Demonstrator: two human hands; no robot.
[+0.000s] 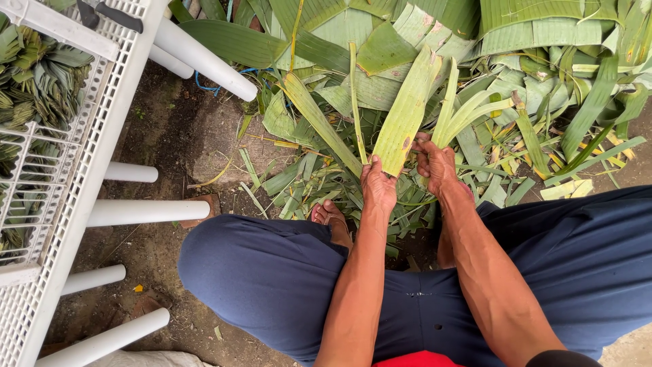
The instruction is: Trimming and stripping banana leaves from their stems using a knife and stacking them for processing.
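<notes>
**Inspector:** Your left hand (pixel 377 185) is closed on the lower end of a long, broad yellow-green leaf strip (pixel 406 112), thumb on top. The strip runs up and away from you, tilted to the right, over the heap of cut green leaves and trimmings (pixel 435 81) on the ground.

**Second inspector:** And your right hand (pixel 436 165)?

**Inspector:** Curled around the base of a bundle of narrow pale-green leaf strips (pixel 462 115), which fan upward to the right. Your two hands sit just beside each other, apart, low over the scraps in front of your knees.

**Second inspector:** Surroundings?

**Inspector:** You sit in dark blue trousers (pixel 272 272), one bare foot (pixel 331 217) showing near your left forearm on the dirt ground (pixel 170 136). To your left stands a white plastic lattice rack (pixel 75 177) with round white legs, carrying folded green leaf pieces (pixel 37 75). A dark-handled tool (pixel 112 13) lies on its top edge; I cannot tell what kind.
</notes>
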